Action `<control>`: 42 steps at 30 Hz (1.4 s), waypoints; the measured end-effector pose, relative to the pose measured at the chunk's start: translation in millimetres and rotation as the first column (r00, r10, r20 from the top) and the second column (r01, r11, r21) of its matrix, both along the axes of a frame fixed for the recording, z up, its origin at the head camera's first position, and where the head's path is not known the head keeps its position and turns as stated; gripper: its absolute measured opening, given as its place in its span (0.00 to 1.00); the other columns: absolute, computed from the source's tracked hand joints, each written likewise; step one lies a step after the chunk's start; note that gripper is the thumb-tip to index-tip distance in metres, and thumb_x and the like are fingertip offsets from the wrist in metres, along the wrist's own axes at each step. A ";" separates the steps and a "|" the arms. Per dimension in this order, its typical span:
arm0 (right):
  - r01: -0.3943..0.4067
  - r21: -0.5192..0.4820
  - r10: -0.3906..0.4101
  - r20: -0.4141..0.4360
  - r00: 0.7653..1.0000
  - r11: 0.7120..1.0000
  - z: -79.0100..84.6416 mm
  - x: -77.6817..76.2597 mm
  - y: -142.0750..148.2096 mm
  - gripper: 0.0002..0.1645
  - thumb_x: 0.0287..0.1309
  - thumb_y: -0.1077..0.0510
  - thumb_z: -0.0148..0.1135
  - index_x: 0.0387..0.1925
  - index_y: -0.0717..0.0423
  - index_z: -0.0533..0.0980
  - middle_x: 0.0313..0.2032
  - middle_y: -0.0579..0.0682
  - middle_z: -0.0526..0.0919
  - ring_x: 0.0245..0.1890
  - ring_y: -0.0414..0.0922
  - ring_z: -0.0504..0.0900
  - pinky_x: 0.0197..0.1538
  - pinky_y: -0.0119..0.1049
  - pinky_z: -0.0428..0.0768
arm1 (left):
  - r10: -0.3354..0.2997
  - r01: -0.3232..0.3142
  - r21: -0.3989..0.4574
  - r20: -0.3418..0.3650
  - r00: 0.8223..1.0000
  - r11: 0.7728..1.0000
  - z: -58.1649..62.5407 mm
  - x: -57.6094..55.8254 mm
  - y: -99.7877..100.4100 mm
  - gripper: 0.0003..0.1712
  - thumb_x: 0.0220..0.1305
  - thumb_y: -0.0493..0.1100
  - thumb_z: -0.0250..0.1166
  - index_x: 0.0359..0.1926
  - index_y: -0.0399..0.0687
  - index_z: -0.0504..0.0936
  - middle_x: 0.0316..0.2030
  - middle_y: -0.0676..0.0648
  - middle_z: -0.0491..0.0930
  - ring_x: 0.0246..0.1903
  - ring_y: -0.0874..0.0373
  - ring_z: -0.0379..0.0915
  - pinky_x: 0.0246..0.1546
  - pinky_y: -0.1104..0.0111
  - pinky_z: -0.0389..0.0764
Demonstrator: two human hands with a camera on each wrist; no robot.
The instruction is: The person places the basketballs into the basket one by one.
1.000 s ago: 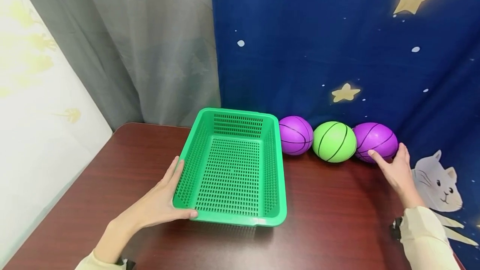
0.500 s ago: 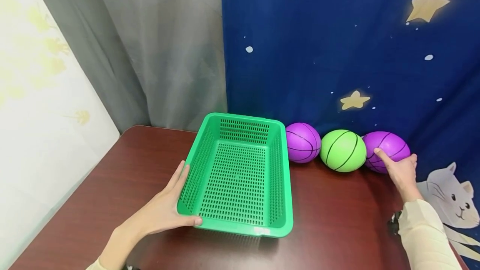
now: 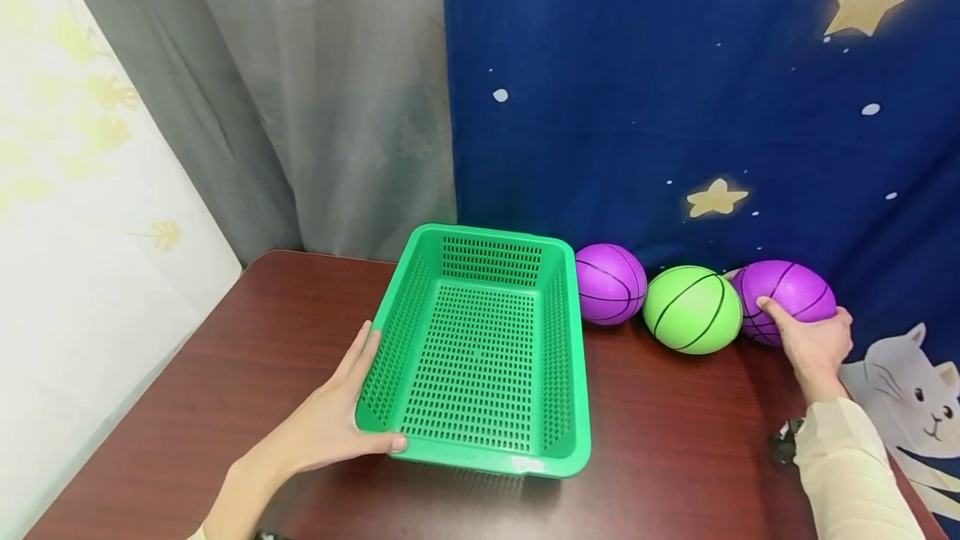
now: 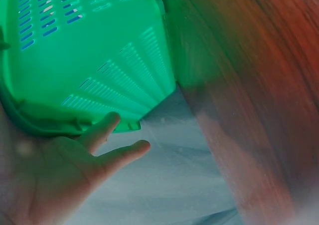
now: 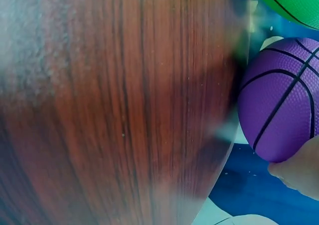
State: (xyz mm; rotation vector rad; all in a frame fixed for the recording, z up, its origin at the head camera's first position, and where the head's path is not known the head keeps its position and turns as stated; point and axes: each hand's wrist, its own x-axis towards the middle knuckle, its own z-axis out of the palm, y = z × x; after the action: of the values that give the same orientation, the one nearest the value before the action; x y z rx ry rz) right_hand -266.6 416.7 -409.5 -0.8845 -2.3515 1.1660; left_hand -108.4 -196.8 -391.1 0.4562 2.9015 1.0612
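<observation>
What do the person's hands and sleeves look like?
The left hand and right hand are bare, ungloved. The right sleeve is cream and wrinkled; only a sliver of matching left sleeve shows. A small black object shows beside the right sleeve.

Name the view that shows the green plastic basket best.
Head view: the green plastic basket fits fully in frame, interior visible. The left wrist view shows only a cropped part; the right wrist view, none.

Bright head view, overexposed white cloth (image 3: 82, 248), glossy tabletop (image 3: 555, 511), wrist views dimmer (hazy)
</observation>
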 end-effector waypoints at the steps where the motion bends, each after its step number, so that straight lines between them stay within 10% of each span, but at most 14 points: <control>1: 0.013 -0.003 -0.013 -0.015 1.000 1.000 2.0 1.1 0.2 0.69 0.38 0.32 0.68 0.70 0.63 0.43 0.65 0.67 0.55 0.65 0.62 0.52 0.64 0.54 0.54 | -0.001 0.001 0.005 0.000 1.000 1.000 -0.4 0.2 0.2 0.72 0.39 0.72 0.69 0.73 0.56 0.32 0.71 0.58 0.27 0.63 0.44 0.57 0.48 0.52 0.72; 14: 0.045 -0.064 -0.061 -0.265 0.962 0.997 59.6 42.9 -12.4 0.54 0.40 0.46 0.74 0.68 0.38 0.55 0.65 0.46 0.60 0.62 0.40 0.59 0.63 0.32 0.57 | -0.003 0.003 0.013 0.002 1.000 1.000 0.2 0.5 -1.9 0.71 0.40 0.71 0.69 0.73 0.56 0.32 0.71 0.59 0.26 0.64 0.44 0.54 0.49 0.51 0.71; 31: -0.253 0.105 0.271 -0.477 0.836 0.962 106.1 87.5 -81.0 0.50 0.40 0.67 0.73 0.65 0.43 0.63 0.57 0.47 0.71 0.50 0.36 0.73 0.51 0.22 0.70 | -0.017 0.017 -0.001 -0.006 1.000 1.000 3.6 -1.6 -2.2 0.71 0.41 0.70 0.69 0.73 0.56 0.33 0.71 0.59 0.26 0.59 0.42 0.63 0.45 0.51 0.74; 42: -0.425 0.179 0.460 -0.400 0.793 0.887 108.2 99.3 -119.3 0.55 0.36 0.71 0.74 0.67 0.43 0.61 0.56 0.45 0.70 0.47 0.34 0.72 0.44 0.17 0.70 | -0.018 0.017 0.007 0.020 1.000 1.000 4.0 -0.9 -0.2 0.70 0.41 0.69 0.70 0.73 0.57 0.33 0.71 0.60 0.26 0.59 0.43 0.64 0.45 0.53 0.74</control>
State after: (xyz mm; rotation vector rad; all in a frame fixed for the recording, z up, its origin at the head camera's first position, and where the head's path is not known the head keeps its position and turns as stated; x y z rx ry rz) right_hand -167.3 297.5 -301.3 -0.0073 -2.2531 1.2658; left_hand -109.3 -196.9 -387.1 0.4673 2.8714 1.0677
